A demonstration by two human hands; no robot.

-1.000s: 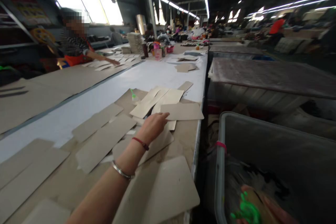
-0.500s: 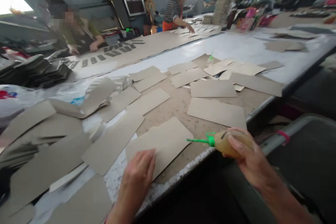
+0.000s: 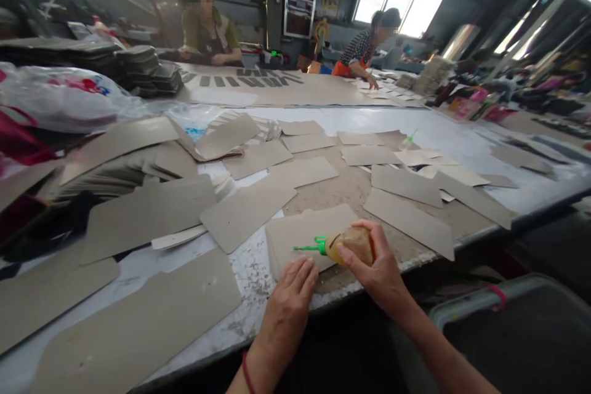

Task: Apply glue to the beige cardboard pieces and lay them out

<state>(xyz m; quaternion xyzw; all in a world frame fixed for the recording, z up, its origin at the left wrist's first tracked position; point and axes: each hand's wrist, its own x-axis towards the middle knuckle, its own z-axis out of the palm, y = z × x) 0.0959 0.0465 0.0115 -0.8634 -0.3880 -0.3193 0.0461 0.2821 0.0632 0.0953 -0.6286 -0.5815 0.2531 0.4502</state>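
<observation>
My right hand (image 3: 376, 268) is closed round a small squeeze bottle (image 3: 349, 242) of yellowish glue with a green nozzle that points left, low over a tan cardboard piece (image 3: 300, 231) at the table's near edge. My left hand (image 3: 290, 301) lies flat, fingers stretched out, on the near edge of that same cardboard piece, just below the nozzle. A red cord circles my left wrist.
Several tan cardboard pieces (image 3: 244, 212) lie scattered over the long white table (image 3: 244, 277). A grey bin (image 3: 517, 332) stands at the lower right. Plastic bags (image 3: 60, 98) and dark stacks sit at the left. Two people (image 3: 205, 24) work across the table.
The view has swung left. My right hand has brought the glue bottle from off the table's edge to over the cardboard piece. My left hand stays flat on that piece.
</observation>
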